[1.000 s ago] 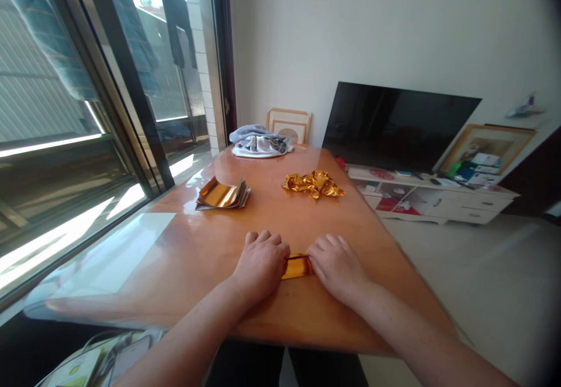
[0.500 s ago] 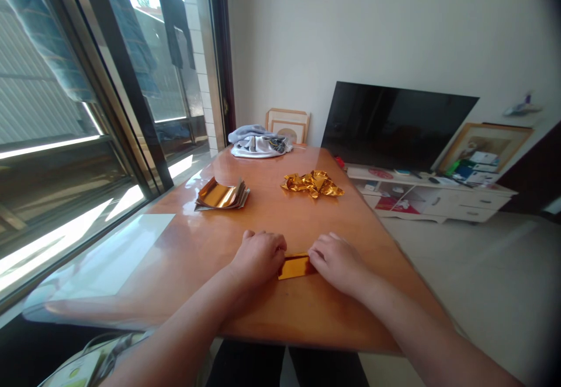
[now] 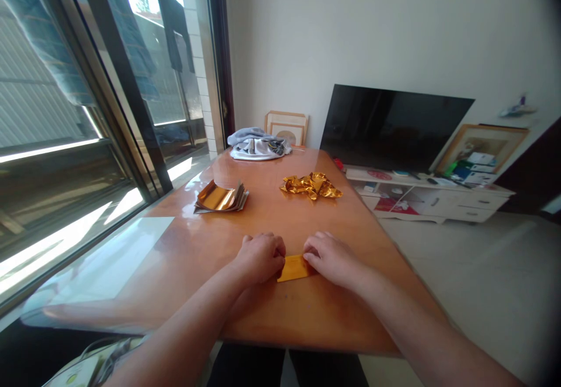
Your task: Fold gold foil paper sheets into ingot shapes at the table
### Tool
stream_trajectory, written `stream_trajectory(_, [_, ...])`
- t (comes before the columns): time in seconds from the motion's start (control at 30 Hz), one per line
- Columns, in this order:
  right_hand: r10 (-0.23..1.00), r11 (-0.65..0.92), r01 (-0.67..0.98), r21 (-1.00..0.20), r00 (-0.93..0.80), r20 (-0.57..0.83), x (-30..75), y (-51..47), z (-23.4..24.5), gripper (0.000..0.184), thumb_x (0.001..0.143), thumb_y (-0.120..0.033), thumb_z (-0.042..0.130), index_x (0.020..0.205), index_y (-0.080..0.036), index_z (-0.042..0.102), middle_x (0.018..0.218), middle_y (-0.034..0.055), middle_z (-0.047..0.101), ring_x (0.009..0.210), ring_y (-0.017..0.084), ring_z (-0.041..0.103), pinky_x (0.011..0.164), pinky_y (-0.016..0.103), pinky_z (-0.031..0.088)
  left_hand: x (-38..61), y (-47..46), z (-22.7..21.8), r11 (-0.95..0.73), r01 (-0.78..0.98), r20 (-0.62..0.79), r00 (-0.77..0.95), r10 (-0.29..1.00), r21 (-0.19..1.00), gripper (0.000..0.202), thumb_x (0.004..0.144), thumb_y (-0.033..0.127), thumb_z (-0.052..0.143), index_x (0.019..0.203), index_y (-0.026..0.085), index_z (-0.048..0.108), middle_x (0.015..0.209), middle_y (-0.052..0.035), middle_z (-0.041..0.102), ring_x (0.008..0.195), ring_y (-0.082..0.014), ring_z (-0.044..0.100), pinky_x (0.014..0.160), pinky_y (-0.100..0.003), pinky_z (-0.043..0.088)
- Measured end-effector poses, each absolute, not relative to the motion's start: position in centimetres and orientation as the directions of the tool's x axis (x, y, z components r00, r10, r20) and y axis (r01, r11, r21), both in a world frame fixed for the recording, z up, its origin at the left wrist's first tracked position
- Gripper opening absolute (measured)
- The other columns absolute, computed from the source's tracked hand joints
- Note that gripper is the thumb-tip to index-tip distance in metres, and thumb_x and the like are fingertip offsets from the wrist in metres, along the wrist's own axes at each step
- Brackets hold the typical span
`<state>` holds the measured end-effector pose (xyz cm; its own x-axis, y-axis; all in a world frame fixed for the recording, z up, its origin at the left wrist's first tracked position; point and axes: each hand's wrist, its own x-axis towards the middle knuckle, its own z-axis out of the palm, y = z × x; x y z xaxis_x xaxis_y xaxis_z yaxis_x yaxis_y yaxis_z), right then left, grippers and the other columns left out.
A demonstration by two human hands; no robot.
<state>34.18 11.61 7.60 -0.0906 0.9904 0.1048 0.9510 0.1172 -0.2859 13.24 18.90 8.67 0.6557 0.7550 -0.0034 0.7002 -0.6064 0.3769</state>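
Note:
A small folded piece of gold foil (image 3: pixel 295 268) lies on the wooden table (image 3: pixel 333 311) near its front edge. My left hand (image 3: pixel 259 258) holds its left end with curled fingers. My right hand (image 3: pixel 331 258) presses its right end, fingers lying over the foil. Farther off stands a stack of gold foil sheets (image 3: pixel 218 197), its top sheet curling up. To its right lies a crumpled heap of gold foil (image 3: pixel 311 186). Neither hand touches these.
A bundle of grey and white cloth (image 3: pixel 258 145) lies at the table's far end. A large window (image 3: pixel 74 100) runs along the left. To the right stand a black TV screen (image 3: pixel 394 127) and a low white cabinet (image 3: pixel 429 195).
The foil piece between my hands now lies flatter and shows a duller orange face. My hands have shifted slightly up the table and closer over it.

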Motion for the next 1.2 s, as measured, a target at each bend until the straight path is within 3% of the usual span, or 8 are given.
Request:
stream_trajectory(0.27, [0.992, 0.126, 0.944, -0.305, -0.124, 0.028, 34.5, 12.3, 8.4, 0.007, 0.086, -0.019, 0.063, 0.079, -0.022, 0.064, 0.085, 0.0004, 0.06, 0.078, 0.015, 0.054, 0.065, 0.024, 0.034, 13.9, 19.0, 9.1, -0.55, 0.737, -0.095, 0.627, 0.773, 0.393, 0.014, 0.071, 0.019, 0.06, 0.081, 0.025, 0.069, 0.087, 0.0009, 0.075, 0.081, -0.0204, 0.066, 0.081, -0.034, 0.04])
stream_trajectory(0.47, [0.98, 0.148, 0.966, -0.212, -0.114, 0.165, 33.0, 10.9, 8.7, 0.012, 0.092, -0.018, 0.056, 0.083, -0.021, 0.063, 0.089, 0.0026, 0.062, 0.087, 0.017, 0.055, 0.076, 0.027, 0.037, 13.9, 19.0, 8.8, -0.54, 0.746, -0.095, 0.616, 0.782, 0.391, 0.013, 0.073, 0.019, 0.061, 0.083, 0.024, 0.068, 0.087, 0.0014, 0.075, 0.08, -0.0197, 0.066, 0.082, -0.034, 0.04])
stream_trajectory(0.63, [0.97, 0.199, 0.961, -0.191, -0.166, 0.178, 31.4, 9.0, 8.4, 0.013, 0.093, -0.018, 0.055, 0.086, -0.022, 0.065, 0.09, 0.0028, 0.065, 0.087, 0.018, 0.057, 0.077, 0.028, 0.039, 13.6, 18.8, 8.6, -0.546, 0.747, -0.079, 0.615, 0.785, 0.38, 0.017, 0.074, 0.019, 0.058, 0.087, 0.024, 0.067, 0.089, 0.0001, 0.075, 0.083, -0.0205, 0.066, 0.082, -0.035, 0.04])
stream_trajectory(0.8, [0.976, 0.14, 0.954, -0.264, -0.088, 0.199, 31.9, 8.6, 7.7, 0.011, 0.093, -0.02, 0.056, 0.089, -0.023, 0.066, 0.092, 0.0028, 0.066, 0.088, 0.018, 0.058, 0.079, 0.028, 0.041, 13.8, 18.9, 8.7, -0.547, 0.761, -0.086, 0.607, 0.79, 0.349, 0.017, 0.073, 0.022, 0.06, 0.088, 0.024, 0.068, 0.095, -0.0024, 0.075, 0.088, -0.0224, 0.066, 0.087, -0.039, 0.04])
stream_trajectory(0.93, [0.982, 0.059, 0.949, -0.309, 0.0, 0.189, 33.1, 9.2, 7.1, 0.009, 0.093, -0.027, 0.059, 0.091, -0.022, 0.067, 0.092, 0.004, 0.065, 0.088, 0.019, 0.058, 0.08, 0.028, 0.041, 14.4, 19.2, 8.9, -0.519, 0.791, -0.134, 0.581, 0.803, 0.323, 0.02, 0.064, 0.021, 0.067, 0.083, 0.023, 0.068, 0.081, -0.002, 0.074, 0.079, -0.0223, 0.065, 0.086, -0.04, 0.041])
stream_trajectory(1.07, [0.983, 0.043, 0.93, -0.366, 0.025, 0.18, 33.8, 9.7, 6.5, 0.008, 0.091, -0.028, 0.061, 0.091, -0.022, 0.066, 0.093, 0.0038, 0.065, 0.087, 0.018, 0.058, 0.079, 0.027, 0.042, 14.8, 19.5, 9.2, -0.496, 0.803, -0.182, 0.57, 0.801, 0.331, 0.015, 0.061, 0.021, 0.069, 0.075, 0.023, 0.069, 0.072, -0.0005, 0.072, 0.071, -0.0206, 0.064, 0.077, -0.035, 0.043])
stream_trajectory(1.2, [0.977, 0.058, 0.896, -0.44, 0.039, 0.208, 34.1, 10.0, 6.1, 0.008, 0.089, -0.025, 0.062, 0.095, -0.022, 0.067, 0.097, 0.0045, 0.066, 0.091, 0.018, 0.06, 0.082, 0.028, 0.044, 14.7, 19.4, 9.4, -0.494, 0.784, -0.178, 0.584, 0.792, 0.376, 0.013, 0.064, 0.02, 0.066, 0.077, 0.023, 0.069, 0.086, -0.0017, 0.073, 0.076, -0.0202, 0.064, 0.068, -0.029, 0.042])
